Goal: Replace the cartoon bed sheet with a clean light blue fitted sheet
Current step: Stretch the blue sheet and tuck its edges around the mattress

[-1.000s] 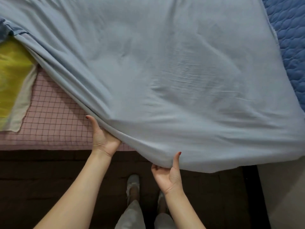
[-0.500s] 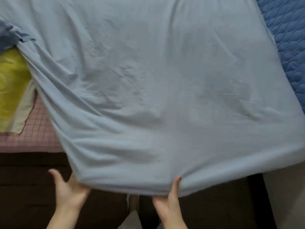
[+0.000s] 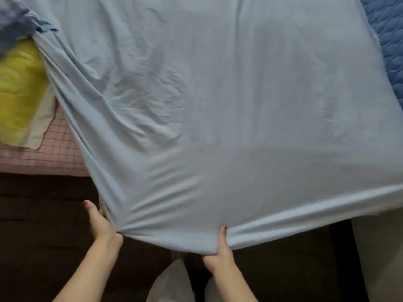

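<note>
My R hand (image 3: 220,251) nearest: thumb up over hem of light blue fitted sheet (image 3: 218,127), fingers curled under, clamped on fabric. My L hand (image 3: 100,223) just left of it, fingers bunching sheet edge, thumb out to side. Sheet stretches away from both hands, hem taut btwn them, hanging over dark bed frame (image 3: 43,214). Beyond L hand: pink checked mattress cover (image 3: 58,149), yellow cloth (image 3: 19,88) on it. Far R of fingers: blue quilted pad (image 3: 390,40).
</note>
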